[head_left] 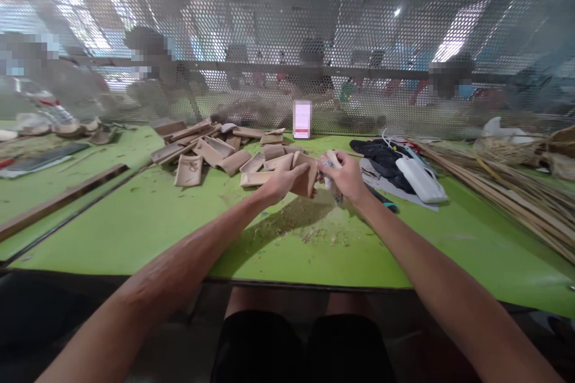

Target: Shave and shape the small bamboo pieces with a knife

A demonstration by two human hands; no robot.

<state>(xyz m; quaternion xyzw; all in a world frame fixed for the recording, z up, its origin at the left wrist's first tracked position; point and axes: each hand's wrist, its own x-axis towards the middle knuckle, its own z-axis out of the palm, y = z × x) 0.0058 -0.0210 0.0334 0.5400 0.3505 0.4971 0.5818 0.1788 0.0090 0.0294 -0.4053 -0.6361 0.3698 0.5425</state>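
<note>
Over the green table, my left hand [285, 181] grips a curved piece of split bamboo [306, 175], tilted up off the surface. Close on its right, my right hand [347, 175] is closed around a crumpled whitish, printed piece [331, 169], cloth or paper, held at the bamboo's edge; whether the two touch I cannot tell. Behind my left hand lies a heap of similar bamboo pieces [233, 161]. Pale shavings [309, 236] are scattered on the table below my hands.
A phone [301, 119] stands upright against the perforated metal screen [251, 24]. At right are a black cloth [386, 158], a white power bank-like block [420, 181] and long bamboo strips [494, 191]. A wooden bar [67, 197] lies left. People sit beyond the screen.
</note>
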